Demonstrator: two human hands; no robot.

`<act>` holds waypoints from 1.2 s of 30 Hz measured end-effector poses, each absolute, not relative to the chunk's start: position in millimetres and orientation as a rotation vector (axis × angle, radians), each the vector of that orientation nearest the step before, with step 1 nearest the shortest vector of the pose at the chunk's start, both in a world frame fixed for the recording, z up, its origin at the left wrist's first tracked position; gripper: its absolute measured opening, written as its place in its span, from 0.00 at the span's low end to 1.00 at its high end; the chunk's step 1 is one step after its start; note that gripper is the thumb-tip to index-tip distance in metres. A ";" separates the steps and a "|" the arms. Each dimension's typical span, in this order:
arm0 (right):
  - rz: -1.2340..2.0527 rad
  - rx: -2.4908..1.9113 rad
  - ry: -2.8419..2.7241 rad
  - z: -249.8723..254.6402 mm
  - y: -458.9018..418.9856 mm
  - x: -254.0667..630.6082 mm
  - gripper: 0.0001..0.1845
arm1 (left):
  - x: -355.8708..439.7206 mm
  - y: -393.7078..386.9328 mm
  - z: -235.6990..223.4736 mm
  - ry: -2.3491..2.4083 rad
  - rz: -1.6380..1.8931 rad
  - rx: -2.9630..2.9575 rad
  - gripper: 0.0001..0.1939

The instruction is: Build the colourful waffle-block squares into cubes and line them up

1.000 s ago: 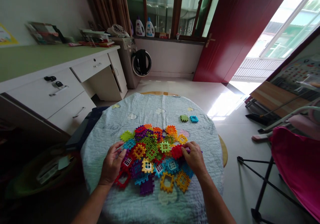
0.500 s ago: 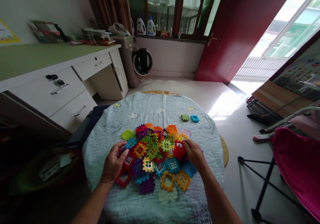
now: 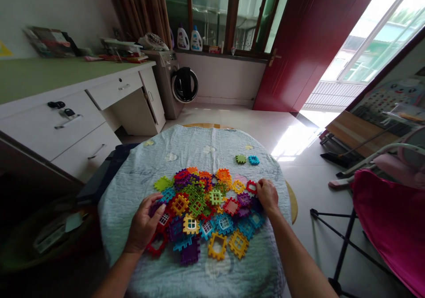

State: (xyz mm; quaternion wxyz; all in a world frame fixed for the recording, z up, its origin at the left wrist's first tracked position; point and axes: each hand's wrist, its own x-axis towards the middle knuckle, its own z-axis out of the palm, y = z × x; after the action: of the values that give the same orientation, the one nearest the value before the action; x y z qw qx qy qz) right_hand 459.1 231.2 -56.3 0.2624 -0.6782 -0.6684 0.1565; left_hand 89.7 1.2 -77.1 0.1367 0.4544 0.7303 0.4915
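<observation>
A heap of square, notched plastic building tiles (image 3: 196,206) in several colours lies on the cloth-covered table, many with window-like openings. At the heap's right edge my right hand (image 3: 267,195) pinches a red frame tile (image 3: 251,187) between thumb and fingers. My left hand (image 3: 143,225) rests at the left edge, thumb and index finger apart around a purple tile that is partly hidden. Close to that thumb lie a red tile with a white window (image 3: 164,218) and a red open frame (image 3: 157,242). A red tile with a pinkish centre (image 3: 231,206) lies right of the middle.
A green tile (image 3: 241,159) and a blue tile (image 3: 254,160) lie apart toward the far right of the table (image 3: 133,174). A pink folding chair (image 3: 385,218) stands at right. White drawers (image 3: 79,134) and a washing machine (image 3: 175,85) are beyond the table's left side.
My right hand has moved from the red tile right of the middle out to the right edge, where it pinches a red frame. My left hand stays at the left edge; the view has shifted slightly.
</observation>
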 end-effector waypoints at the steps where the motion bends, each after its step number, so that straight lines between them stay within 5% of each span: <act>1: 0.367 -1.819 -1.813 -57.7 229.0 459.2 0.10 | 90.1 1.5 -76.7 2.136 1.403 1.358 0.20; 12: 0.286 -1.767 -2.158 -59.8 221.0 453.1 0.20 | 90.8 3.0 -77.3 2.214 1.244 1.573 0.18; 17: 0.367 -1.608 -2.165 -53.7 238.0 456.6 0.05 | 92.1 2.4 -75.6 2.219 1.253 1.572 0.18; 22: 0.124 -1.552 -2.104 -50.0 233.5 457.2 0.11 | 92.6 2.4 -73.4 2.265 1.275 1.549 0.18; 29: 0.270 -1.318 -2.595 -51.0 208.1 463.8 0.15 | 93.4 5.4 -75.1 2.215 1.188 1.565 0.18; 36: 0.226 -1.447 -2.420 -58.7 203.0 465.8 0.20 | 100.5 12.0 -57.3 2.212 1.153 1.454 0.17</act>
State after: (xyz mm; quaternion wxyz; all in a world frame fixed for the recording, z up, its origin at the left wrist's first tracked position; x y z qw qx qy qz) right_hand 465.8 203.0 -58.7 0.1560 -0.5052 -0.8451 0.0790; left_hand 100.5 12.0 -57.3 0.1270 0.4995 0.7599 0.3960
